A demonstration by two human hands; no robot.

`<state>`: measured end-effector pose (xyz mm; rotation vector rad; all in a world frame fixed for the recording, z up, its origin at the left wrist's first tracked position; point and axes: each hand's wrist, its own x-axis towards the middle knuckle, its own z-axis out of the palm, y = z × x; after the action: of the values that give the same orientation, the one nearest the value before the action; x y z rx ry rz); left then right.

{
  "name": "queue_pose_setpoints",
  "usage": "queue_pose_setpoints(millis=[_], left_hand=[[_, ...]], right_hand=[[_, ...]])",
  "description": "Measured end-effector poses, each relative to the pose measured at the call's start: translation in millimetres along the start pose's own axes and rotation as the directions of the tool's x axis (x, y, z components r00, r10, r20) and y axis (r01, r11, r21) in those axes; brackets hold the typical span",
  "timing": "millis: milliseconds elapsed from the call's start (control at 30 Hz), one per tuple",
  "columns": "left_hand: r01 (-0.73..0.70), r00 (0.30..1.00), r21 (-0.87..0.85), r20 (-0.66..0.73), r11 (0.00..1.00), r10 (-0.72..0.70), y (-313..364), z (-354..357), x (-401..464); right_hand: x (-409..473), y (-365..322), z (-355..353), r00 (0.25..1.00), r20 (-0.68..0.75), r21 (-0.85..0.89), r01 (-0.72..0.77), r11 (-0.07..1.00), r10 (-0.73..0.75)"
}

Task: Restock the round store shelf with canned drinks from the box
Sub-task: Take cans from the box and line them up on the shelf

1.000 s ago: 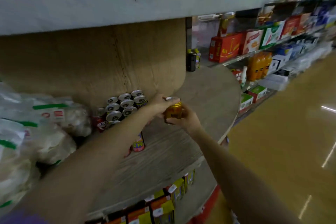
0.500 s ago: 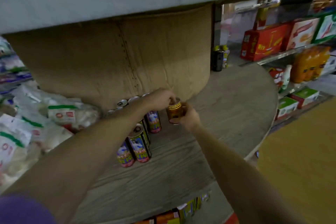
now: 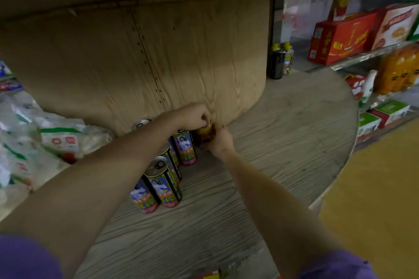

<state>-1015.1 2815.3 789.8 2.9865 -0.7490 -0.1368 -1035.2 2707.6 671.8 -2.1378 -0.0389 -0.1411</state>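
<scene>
While the left hand (image 3: 195, 115) pinches the gold can's (image 3: 205, 135) rim and the right hand (image 3: 218, 140) cups its side, both steady it against the shelf's (image 3: 294, 133) back wall, beside standing cans (image 3: 184, 147)

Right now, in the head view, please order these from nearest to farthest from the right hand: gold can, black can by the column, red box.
1. gold can: in the right hand, by the column.
2. black can: far right of the column.
3. red box: on the aisle shelf beyond.
</scene>
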Motion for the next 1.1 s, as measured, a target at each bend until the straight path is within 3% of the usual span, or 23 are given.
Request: queue_pose_setpoints(millis=[367,600,1100], left_hand=[[0.07,0.997,0.008,-0.037,0.998,-0.069,4,5,8],[0.156,0.983,0.064,0.091,0.986,-0.161,20,-1,1],[-0.117,0.993,-0.064,0.015,0.991,0.118,68,9,-75]], right_hand=[[8,2,5,0.999,0.0,0.027,-0.033,0.999,0.033],[2,-9,-10,0.995,0.066,-0.024,-0.069,0.997,0.07],[-122,-24,-56,0.987,-0.118,-0.071,-0.12,0.99,0.111]])
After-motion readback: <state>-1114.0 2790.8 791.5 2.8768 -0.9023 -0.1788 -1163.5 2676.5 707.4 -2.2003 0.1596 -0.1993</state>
